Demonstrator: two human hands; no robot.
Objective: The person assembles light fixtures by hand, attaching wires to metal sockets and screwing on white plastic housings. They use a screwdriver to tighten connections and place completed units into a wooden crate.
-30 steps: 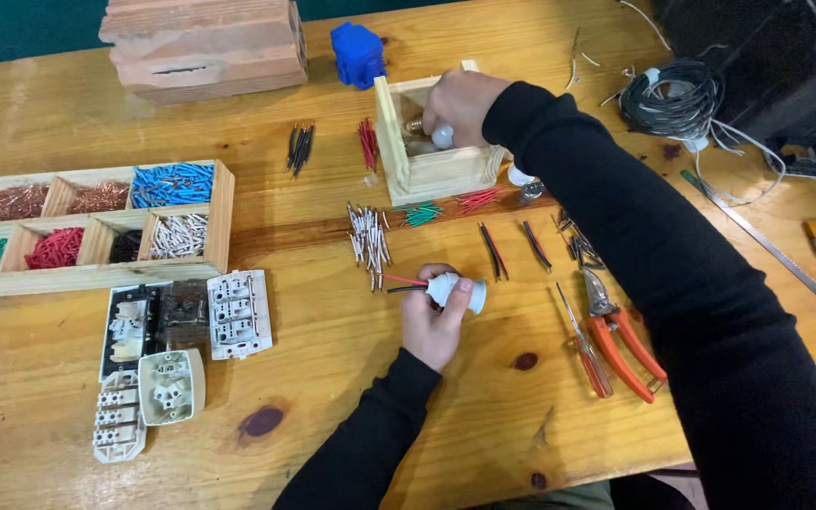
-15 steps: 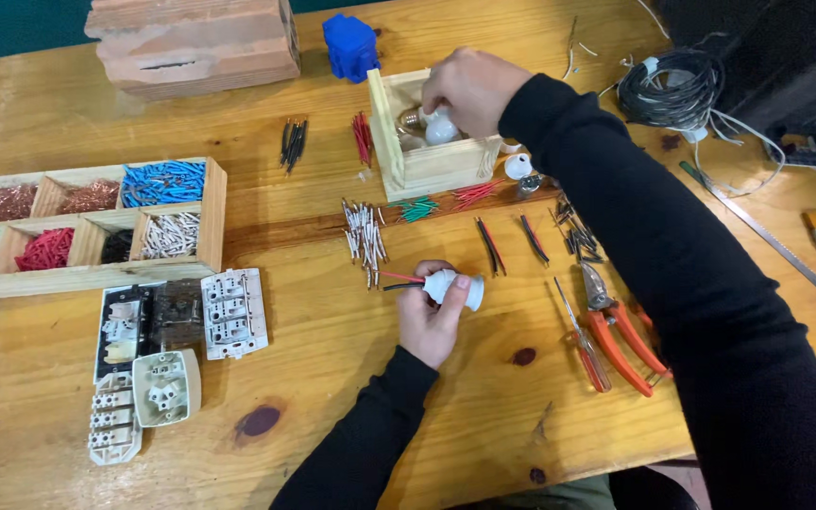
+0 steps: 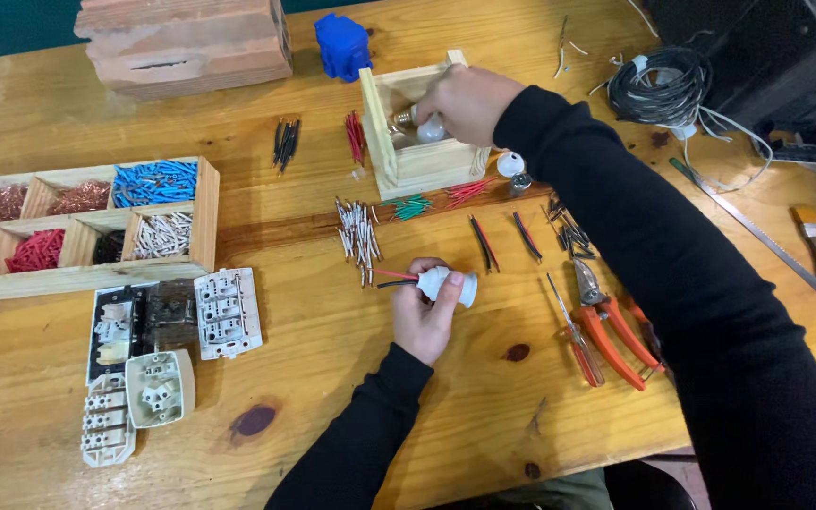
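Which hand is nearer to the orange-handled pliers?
Left. The left hand, holding the white lamp socket, sits just left of the orange-handled pliers. The right hand is farther up, at the small wooden box.

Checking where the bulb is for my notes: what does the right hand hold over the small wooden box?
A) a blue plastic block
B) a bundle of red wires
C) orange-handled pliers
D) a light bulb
D: the right hand grips a light bulb in the small wooden box.
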